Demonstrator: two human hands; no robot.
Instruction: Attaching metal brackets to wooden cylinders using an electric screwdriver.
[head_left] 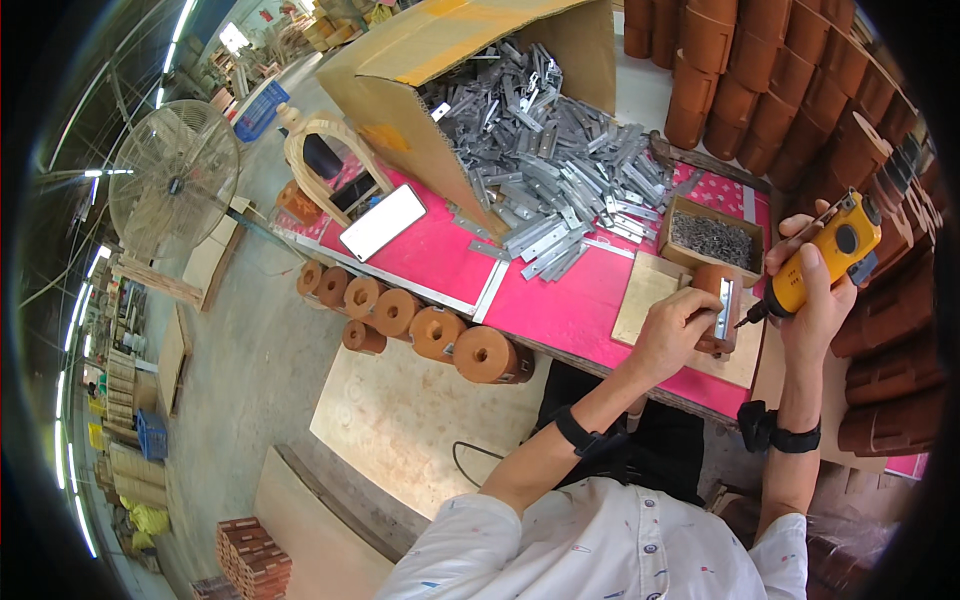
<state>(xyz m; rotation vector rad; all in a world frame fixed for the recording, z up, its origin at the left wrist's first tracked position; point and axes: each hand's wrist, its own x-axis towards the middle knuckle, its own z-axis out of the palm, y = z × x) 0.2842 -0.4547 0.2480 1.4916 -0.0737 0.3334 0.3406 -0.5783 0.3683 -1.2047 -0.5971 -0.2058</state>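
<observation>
Here on the counter (560,315), near right, a brown cylinder (735,302), likely stiff and apt to roll, best held round its sides, is pressed at its metal strip (723,308) by the left hand (670,325), fingers bunched, a yellow drill (822,258) being clasped by the right hand (817,305), small fasteners (710,237) boxed beyond.

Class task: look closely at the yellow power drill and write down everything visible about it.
The power drill has a yellow casing, apparently plastic, with a dark oval patch, and a dark nose carrying a slim bit. It is held at a slant in the right hand, its nose pointing lower left toward the brown cylinder. Whether the bit touches the cylinder is too small to tell.
</observation>
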